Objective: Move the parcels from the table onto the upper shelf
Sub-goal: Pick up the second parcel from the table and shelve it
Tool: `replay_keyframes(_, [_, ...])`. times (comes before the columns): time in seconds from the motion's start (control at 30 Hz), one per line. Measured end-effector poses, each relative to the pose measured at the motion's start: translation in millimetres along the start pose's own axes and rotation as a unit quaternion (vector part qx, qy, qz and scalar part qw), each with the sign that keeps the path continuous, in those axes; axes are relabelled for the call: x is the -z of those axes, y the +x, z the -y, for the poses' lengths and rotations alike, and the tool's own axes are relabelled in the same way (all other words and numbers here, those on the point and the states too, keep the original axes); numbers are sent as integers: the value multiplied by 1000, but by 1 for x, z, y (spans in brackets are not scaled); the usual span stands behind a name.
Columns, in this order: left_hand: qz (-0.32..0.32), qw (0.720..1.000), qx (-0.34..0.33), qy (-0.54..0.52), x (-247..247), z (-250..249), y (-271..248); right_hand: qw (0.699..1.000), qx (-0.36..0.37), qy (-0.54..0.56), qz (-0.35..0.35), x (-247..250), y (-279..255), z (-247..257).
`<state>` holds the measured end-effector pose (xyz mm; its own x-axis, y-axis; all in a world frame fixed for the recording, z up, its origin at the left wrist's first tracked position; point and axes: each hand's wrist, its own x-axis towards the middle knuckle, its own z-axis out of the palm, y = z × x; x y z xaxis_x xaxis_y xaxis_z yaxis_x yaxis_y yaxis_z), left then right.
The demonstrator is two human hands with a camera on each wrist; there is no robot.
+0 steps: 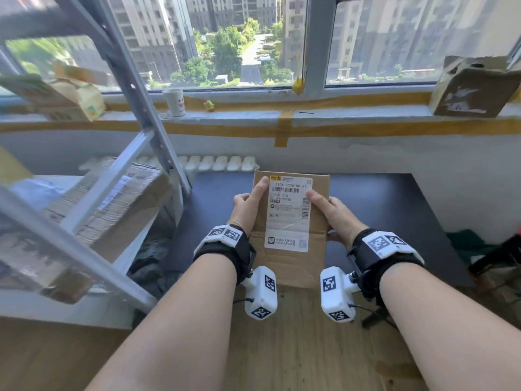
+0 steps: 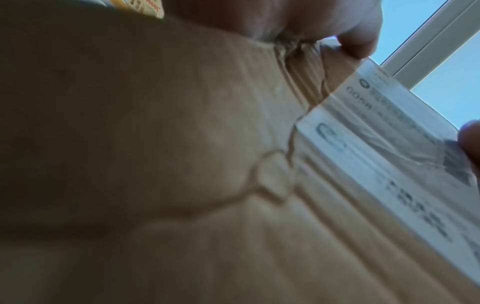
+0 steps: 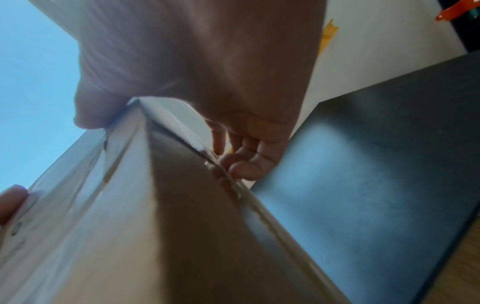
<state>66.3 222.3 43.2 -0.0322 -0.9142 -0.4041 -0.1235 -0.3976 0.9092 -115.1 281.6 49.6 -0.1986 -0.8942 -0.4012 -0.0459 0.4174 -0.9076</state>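
left hand (image 1: 245, 208) and right hand (image 1: 335, 215) grip the cardboard parcel (image 1: 290, 235) above the black table (image 1: 394, 210).

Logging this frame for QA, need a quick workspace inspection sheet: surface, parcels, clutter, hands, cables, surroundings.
Surface: black table, dark top; no other parcel seen on its visible part.
Job's things: cardboard parcel with white shipping label, held above the table's near edge; metal shelf unit at left already holds boxes.
Clutter: paper cup and small yellow toy on the sill.
Hands: left hand and right hand grip the parcel's sides, thumbs on top.
Cables: thin leads at the wrist cameras.
Surroundings: window, cardboard box on sill at right.
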Motion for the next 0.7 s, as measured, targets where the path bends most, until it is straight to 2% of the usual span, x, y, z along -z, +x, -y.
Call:
replay_keyframes(0.2, [94, 994, -47, 3, 83, 10, -54, 1000, 0, -9, 5, -73, -50, -11])
replay_keyframes(0.37, [113, 992, -54, 6, 158, 28, -82, 999, 23, -26, 18, -134, -100, -11])
replay_keyframes(0.5, [96, 992, -80, -1, 206, 29, -106, 998, 37, -30, 27, -174, -127, -3])
replay_keyframes(0.7, [31, 992, -120, -15, 259, 24, -138, 993, 73, -58, 77, -218, -145, 18])
